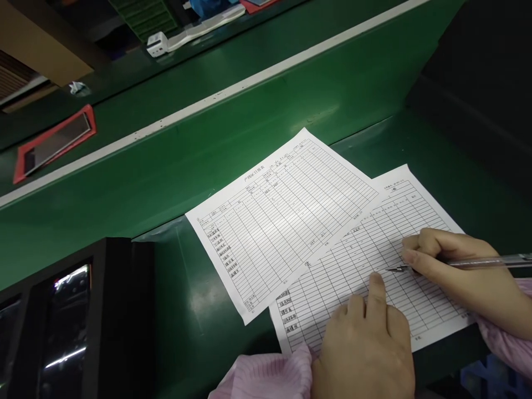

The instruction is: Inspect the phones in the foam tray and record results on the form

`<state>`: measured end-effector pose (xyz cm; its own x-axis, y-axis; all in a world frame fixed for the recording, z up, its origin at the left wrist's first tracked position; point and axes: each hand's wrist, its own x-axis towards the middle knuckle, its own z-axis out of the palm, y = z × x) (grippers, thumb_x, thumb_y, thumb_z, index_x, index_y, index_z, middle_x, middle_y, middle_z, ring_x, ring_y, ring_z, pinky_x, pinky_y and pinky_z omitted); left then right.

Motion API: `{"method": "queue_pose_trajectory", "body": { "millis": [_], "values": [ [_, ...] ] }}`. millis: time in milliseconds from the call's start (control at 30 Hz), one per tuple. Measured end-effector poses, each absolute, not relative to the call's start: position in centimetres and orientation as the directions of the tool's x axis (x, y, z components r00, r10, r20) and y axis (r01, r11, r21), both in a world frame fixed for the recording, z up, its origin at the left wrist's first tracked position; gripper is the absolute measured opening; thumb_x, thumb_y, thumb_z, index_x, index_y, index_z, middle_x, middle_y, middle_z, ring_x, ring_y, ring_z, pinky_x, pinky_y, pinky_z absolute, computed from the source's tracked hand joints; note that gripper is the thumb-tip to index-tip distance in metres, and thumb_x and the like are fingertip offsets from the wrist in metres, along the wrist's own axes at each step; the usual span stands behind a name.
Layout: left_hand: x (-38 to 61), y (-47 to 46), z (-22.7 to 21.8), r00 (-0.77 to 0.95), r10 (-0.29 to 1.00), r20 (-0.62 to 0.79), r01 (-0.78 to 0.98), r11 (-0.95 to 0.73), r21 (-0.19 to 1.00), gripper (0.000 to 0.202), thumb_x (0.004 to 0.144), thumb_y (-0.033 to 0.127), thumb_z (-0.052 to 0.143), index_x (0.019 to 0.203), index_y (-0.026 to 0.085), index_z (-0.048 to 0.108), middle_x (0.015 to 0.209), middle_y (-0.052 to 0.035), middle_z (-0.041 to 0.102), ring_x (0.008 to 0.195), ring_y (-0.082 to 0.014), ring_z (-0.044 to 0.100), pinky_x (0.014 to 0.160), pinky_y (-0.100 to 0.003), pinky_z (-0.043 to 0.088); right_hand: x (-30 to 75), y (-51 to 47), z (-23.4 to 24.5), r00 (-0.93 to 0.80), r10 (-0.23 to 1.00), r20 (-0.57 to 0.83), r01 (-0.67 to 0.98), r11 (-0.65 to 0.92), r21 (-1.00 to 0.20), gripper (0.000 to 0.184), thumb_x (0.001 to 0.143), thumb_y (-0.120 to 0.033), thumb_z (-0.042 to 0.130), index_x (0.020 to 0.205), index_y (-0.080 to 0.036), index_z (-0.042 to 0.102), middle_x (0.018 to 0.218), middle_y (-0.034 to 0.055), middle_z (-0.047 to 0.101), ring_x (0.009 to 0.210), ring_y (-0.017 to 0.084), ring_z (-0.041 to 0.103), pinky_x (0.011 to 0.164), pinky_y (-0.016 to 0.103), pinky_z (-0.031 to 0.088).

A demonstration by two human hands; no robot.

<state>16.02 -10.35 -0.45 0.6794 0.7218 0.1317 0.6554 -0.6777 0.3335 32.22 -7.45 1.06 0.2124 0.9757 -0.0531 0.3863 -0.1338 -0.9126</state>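
Under both hands lies a printed form (424,327), a ruled table with some handwritten entries. My left hand (368,343) rests on its lower part, index finger stretched out and touching the paper, the other fingers partly bent. In my right hand (449,260) is a clear-barrelled pen (477,262), pinched between thumb and fingers. Its tip points left, close to the left index fingertip; whether it touches the paper I cannot tell. A second form (286,216) overlaps the upper left of the first, with written labels down its left column.
A black tray (124,310) with dark glossy panels stands at lower left. Behind the green worktop (178,288) rises a green partition with a pale top edge (183,113). Beyond it are a red-backed panel (58,141) and a white power strip (158,44).
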Motion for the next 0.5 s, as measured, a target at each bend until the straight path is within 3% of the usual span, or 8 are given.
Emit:
{"method": "queue_pose_trajectory", "body": {
  "millis": [200, 300, 500],
  "values": [
    [15.98, -10.18, -0.12, 0.695, 0.706, 0.133, 0.646, -0.695, 0.315, 0.019, 0.065, 0.013, 0.053, 0.081, 0.013, 0.064, 0.116, -0.0094, 0.066, 0.062, -0.0167, 0.060, 0.046, -0.029, 0.054, 32.36, -7.58, 1.05, 0.247, 0.969, -0.009, 0.402, -0.111, -0.909, 0.062, 0.073, -0.068, 0.063, 0.045, -0.019, 0.036, 0.043, -0.0003, 0.042, 0.039, 0.011, 0.036, 0.032, 0.023, 0.028],
    [15.85, -10.24, -0.18, 0.714, 0.691, 0.111, 0.632, -0.705, 0.322, 0.020, 0.068, 0.015, 0.052, 0.084, 0.013, 0.064, 0.118, -0.0106, 0.065, 0.063, -0.0172, 0.060, 0.045, -0.029, 0.053, 32.63, -7.76, 1.10, 0.311, 0.950, 0.017, 0.424, -0.123, -0.897, 0.062, 0.070, -0.069, 0.065, 0.045, -0.020, 0.037, 0.044, 0.0002, 0.042, 0.042, 0.013, 0.041, 0.035, 0.024, 0.035],
    [15.99, -10.12, 0.07, 0.758, 0.642, -0.113, 0.638, -0.695, 0.332, 0.026, 0.077, 0.020, 0.052, 0.099, 0.012, 0.063, 0.132, -0.0155, 0.054, 0.075, -0.0217, 0.063, 0.052, -0.034, 0.055, 33.00, -7.80, 1.09, 0.441, 0.897, -0.018, 0.378, -0.204, -0.903, 0.052, 0.065, -0.056, 0.072, 0.044, -0.021, 0.041, 0.049, 0.0015, 0.048, 0.050, 0.016, 0.047, 0.044, 0.027, 0.044]
  ]
}}
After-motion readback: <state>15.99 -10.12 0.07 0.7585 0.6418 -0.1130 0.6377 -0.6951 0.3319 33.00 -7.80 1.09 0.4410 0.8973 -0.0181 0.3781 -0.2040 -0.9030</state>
